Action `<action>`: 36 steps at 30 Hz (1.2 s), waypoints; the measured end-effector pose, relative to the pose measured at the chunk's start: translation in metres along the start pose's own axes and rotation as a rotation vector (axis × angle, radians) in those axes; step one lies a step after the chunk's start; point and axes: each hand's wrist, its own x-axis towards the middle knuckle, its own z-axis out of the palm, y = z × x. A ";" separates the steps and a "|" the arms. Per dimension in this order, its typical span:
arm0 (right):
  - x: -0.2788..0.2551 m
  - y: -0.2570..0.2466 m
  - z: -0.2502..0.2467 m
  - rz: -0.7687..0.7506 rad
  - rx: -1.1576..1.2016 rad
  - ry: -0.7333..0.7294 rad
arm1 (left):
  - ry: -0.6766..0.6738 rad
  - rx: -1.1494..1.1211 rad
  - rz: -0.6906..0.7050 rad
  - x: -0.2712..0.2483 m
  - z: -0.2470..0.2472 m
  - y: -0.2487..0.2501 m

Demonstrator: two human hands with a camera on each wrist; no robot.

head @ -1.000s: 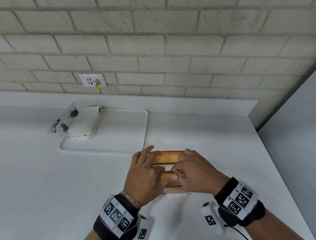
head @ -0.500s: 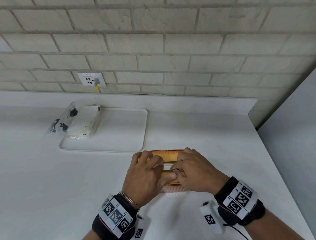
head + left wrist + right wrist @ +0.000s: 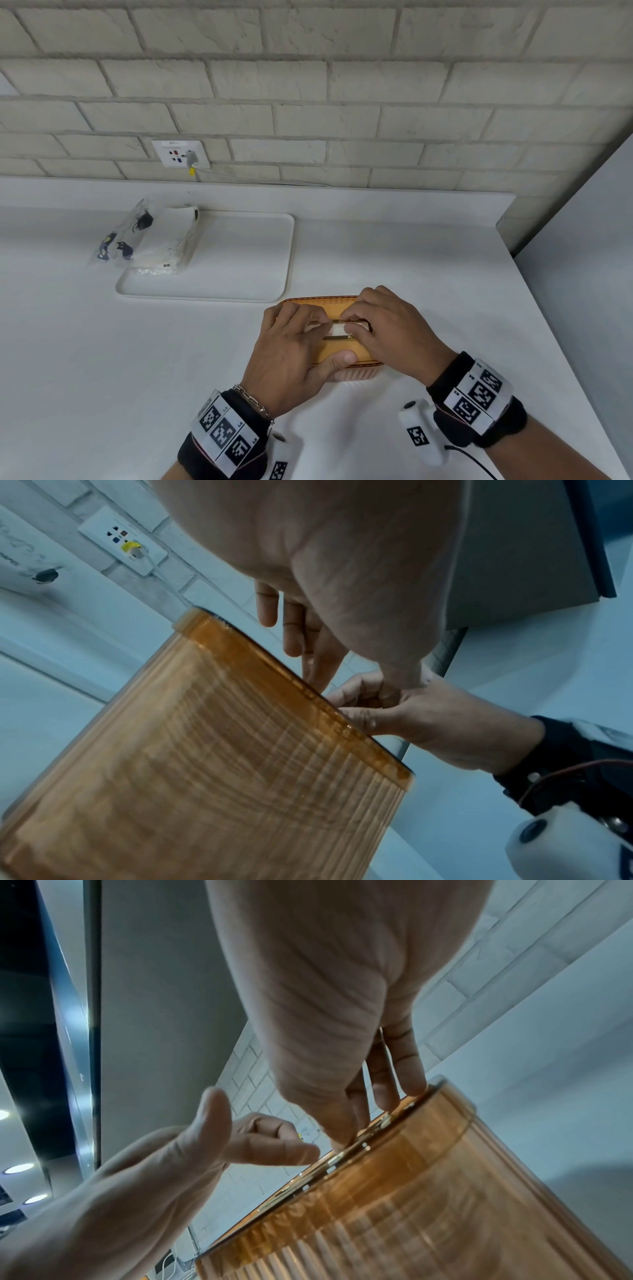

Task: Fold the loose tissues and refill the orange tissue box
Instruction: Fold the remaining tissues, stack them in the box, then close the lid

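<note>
The orange tissue box (image 3: 337, 351) stands on the white counter (image 3: 137, 359), its ribbed wall filling the left wrist view (image 3: 222, 777) and the right wrist view (image 3: 428, 1204). A strip of white tissue (image 3: 337, 330) shows in the lid's slot. My left hand (image 3: 301, 339) lies over the lid's left half, fingers curled to the slot and thumb on the lid near its front edge. My right hand (image 3: 387, 329) covers the right half, its thumb and forefinger (image 3: 363, 712) pinching at the slot by the tissue. The hands hide most of the lid.
A white tray (image 3: 246, 260) lies behind and to the left of the box, with an opened plastic tissue pack (image 3: 171, 240) across its left edge. A wall socket (image 3: 178, 152) sits in the brick wall. A grey panel (image 3: 582, 274) borders the counter's right side.
My left fingers, stretched over the lid a second ago, have curled in to the slot. The right hand has stayed at the slot. The box has not moved.
</note>
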 end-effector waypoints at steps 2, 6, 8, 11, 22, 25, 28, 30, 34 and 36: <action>0.003 -0.003 0.000 -0.002 -0.003 0.009 | 0.004 -0.021 -0.009 0.002 -0.004 0.000; 0.009 -0.008 -0.002 -0.060 -0.073 0.007 | 0.028 -0.063 -0.020 0.005 -0.008 -0.002; 0.012 -0.008 -0.004 -0.094 -0.119 -0.026 | 0.031 -0.048 -0.024 0.004 -0.009 -0.005; 0.013 -0.009 -0.009 -0.121 -0.111 -0.031 | 0.080 -0.025 -0.077 0.004 -0.008 -0.013; 0.017 -0.006 -0.009 -0.218 -0.200 -0.042 | 0.010 0.056 0.032 0.033 -0.008 -0.022; 0.017 -0.005 -0.011 -0.239 -0.227 -0.066 | -0.062 0.031 0.101 0.041 -0.010 -0.020; 0.019 -0.004 -0.011 -0.251 -0.268 -0.091 | -0.130 0.042 0.131 0.046 -0.010 -0.019; 0.020 -0.004 -0.011 -0.254 -0.300 -0.107 | -0.162 0.059 0.135 0.045 -0.008 -0.019; 0.022 -0.006 -0.014 -0.255 -0.361 -0.138 | -0.234 0.086 0.116 0.045 -0.008 -0.019; 0.022 -0.007 -0.014 -0.260 -0.389 -0.156 | -0.280 0.113 0.109 0.046 -0.009 -0.019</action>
